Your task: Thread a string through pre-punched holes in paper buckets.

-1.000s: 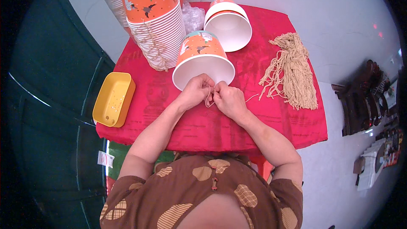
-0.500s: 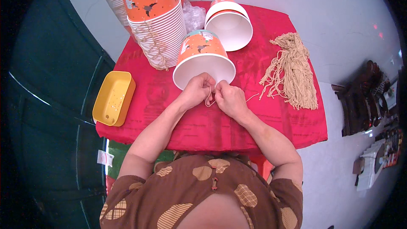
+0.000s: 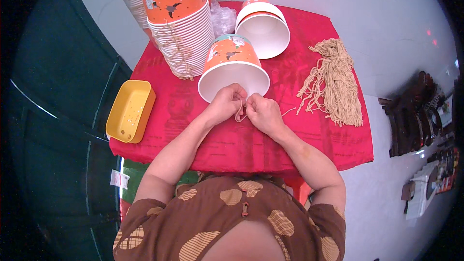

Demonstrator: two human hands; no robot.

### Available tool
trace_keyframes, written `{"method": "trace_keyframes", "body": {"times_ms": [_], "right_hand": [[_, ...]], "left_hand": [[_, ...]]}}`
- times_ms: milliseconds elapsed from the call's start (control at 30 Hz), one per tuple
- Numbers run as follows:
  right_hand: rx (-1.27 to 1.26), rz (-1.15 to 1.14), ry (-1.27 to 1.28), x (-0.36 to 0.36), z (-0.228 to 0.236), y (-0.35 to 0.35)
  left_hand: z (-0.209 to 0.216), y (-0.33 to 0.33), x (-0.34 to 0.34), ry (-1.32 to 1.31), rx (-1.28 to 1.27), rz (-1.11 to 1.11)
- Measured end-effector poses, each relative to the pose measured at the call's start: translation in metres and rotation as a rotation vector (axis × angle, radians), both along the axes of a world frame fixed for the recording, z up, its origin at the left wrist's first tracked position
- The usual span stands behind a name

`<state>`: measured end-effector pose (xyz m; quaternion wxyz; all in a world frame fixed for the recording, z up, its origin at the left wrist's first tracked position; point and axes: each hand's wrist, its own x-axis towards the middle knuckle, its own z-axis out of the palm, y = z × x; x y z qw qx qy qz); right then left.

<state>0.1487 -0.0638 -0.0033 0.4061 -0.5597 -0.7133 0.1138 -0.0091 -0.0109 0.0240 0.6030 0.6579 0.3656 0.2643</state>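
Observation:
Both hands meet at the near rim of an orange paper bucket (image 3: 231,57) that lies on its side with its white mouth toward me. My left hand (image 3: 227,102) is closed, pinching a thin beige string (image 3: 239,115) that loops down below the fingers. Close beside it, my right hand (image 3: 263,112) is also closed on the string, whose loose end sticks out to the right. The fingertips hide where the string meets the rim. To the right lies a bundle of beige strings (image 3: 338,87), its ends fanned toward me.
A tall stack of orange and white buckets (image 3: 181,38), with string hanging along its rims, stands back left. Two nested buckets (image 3: 265,34) lie behind. A yellow tray (image 3: 116,121) with small bits sits at the left edge of the red-covered table (image 3: 309,140). Clear plastic (image 3: 223,19) lies behind.
Hardly anything differs. Both hands stay at the bucket's rim with the string, and the whole view has shifted very slightly.

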Motion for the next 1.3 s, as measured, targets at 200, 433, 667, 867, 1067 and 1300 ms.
{"method": "trace_keyframes", "body": {"times_ms": [200, 433, 667, 867, 1067, 1300], "right_hand": [[-0.010, 0.039, -0.002, 0.0020, -0.0019, -0.0002], [0.063, 0.049, -0.030, 0.0008, -0.0021, -0.0018], [0.096, 0.048, -0.003, 0.0008, -0.0036, -0.0016], [0.036, 0.065, 0.051, 0.0031, 0.0047, -0.0028], [0.012, 0.032, 0.024, 0.0037, 0.0005, -0.0016], [0.038, 0.009, -0.037, -0.0009, 0.0035, -0.0050]], "left_hand": [[0.0017, 0.0017, -0.0040, -0.033, -0.073, -0.017], [0.0003, 0.0026, -0.0040, -0.087, -0.117, -0.001], [0.0007, 0.0028, -0.0045, -0.080, -0.115, 0.001], [0.0017, 0.0030, -0.0051, -0.043, -0.088, 0.001], [0.0016, 0.0019, -0.0034, -0.076, -0.075, 0.025], [-0.0005, 0.0024, -0.0040, -0.087, -0.074, 0.014]]}}
